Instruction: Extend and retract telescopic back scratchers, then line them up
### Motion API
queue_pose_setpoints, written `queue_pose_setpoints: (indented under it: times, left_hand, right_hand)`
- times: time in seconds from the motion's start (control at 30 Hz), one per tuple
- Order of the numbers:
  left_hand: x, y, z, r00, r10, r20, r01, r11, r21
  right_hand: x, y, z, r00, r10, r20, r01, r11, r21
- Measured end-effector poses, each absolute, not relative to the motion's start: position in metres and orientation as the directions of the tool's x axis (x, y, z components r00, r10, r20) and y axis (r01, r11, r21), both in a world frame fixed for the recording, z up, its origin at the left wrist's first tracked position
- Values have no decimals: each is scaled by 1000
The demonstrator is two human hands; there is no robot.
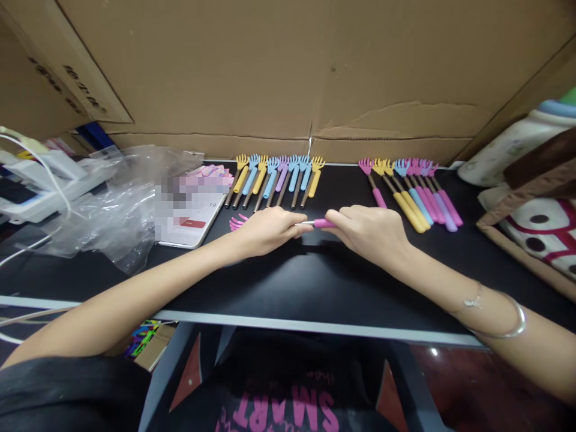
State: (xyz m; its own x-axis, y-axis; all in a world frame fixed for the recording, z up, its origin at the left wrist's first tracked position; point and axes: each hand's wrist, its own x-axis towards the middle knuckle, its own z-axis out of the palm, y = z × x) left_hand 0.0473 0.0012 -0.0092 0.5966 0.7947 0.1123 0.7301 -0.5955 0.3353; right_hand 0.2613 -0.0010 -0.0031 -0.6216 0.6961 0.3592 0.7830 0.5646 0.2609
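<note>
Far side of left fingers: claw-headed back scratchers (270,185), handles beside bare rods, probably laid parallel for easy pickup. Left hand (267,231) pinches pink back scratcher (323,222) by shiny metallic rod, right hand (371,235) clenched on smooth handle, seemingly to hold both in line; beyond right fingers, handled back scratchers (426,203), plastic-looking, fanned.

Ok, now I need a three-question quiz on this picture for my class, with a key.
1. True or false: the bangle is on the left arm.
2. What colour is the handle in the right hand? A yellow, B pink, C blue.
3. Fill in: the phone lies nearer the ____ hand.

Key: 1 false, it is on the right arm; 2 B; 3 left.
</note>
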Motion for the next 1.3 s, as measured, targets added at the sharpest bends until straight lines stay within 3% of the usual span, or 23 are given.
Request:
queue_pose_setpoints:
  times: [0.07,0.17,0.4,0.57,0.67,0.73,0.87,0.93,1.07,1.3]
  left_hand:
    - [47,2,-8,608,787,102,700,-593,398]
    - [48,0,-8,584,797,156,715,-595,367]
    - [50,-3,-11,515,794,324,847,-529,-50]
    - [50,-4,-6,550,741,385,835,-506,-217]
    - [50,-5,-4,591,692,414,807,-514,-293]
    - [49,-5,-4,631,639,440,776,-527,-348]
    - [48,-6,-1,700,532,477,713,-547,-438]
    - [49,-8,-1,711,515,480,703,-555,-445]
    - [52,-7,-2,675,563,476,737,-545,-400]
    - [46,-1,-3,666,632,395,743,-605,-284]
  right_hand:
    - [261,-1,-2,-628,691,359,778,573,258]
    - [262,-1,-3,-627,683,374,779,557,288]
    - [261,2,-9,-592,707,387,806,526,271]
    - [259,1,-9,-548,776,313,837,513,192]
    - [259,2,-6,-530,816,232,844,534,47]
    - [260,5,-2,-557,818,145,808,574,-135]
    - [266,12,6,-713,696,-86,610,555,-566]
    - [268,14,7,-757,632,-162,557,496,-666]
    - [269,17,8,-721,677,-146,596,499,-629]
    - [268,16,12,-601,800,0,760,571,-311]
